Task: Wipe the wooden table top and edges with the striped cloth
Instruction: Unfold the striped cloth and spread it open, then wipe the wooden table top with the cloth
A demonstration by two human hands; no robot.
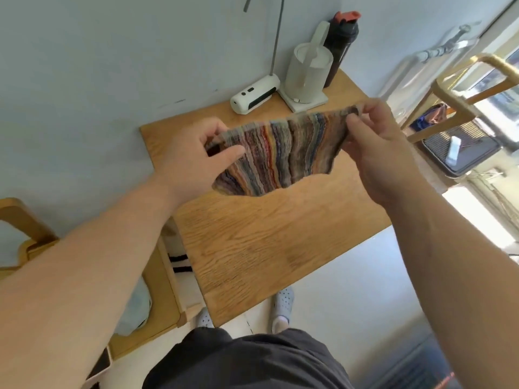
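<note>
Head view: Your left hand point(193, 161) and right hand point(376, 153) hold the striped cloth point(278, 155) spread between them above the far half of the wooden table point(266, 242). Each hand pinches one upper corner between thumb and curled fingers. The cloth's long axis runs from left to right, with the right end lying slightly farther from you. The stripes cross that axis and fan from the held top edge down to the sagging lower edge. Whether the lower edge touches the table top cannot be told.

At the far end of the table, against the wall, stand a white lamp base point(254, 94), a white kettle point(307, 71) on its square base, and a dark bottle point(341, 43) just behind the kettle. All three sit just beyond the cloth. A wooden chair point(157, 276) stands close against the table's left edge. A second wooden chair point(455, 108) stands to the right, apart from the table. Your shoes point(282, 307) show at the near edge.
</note>
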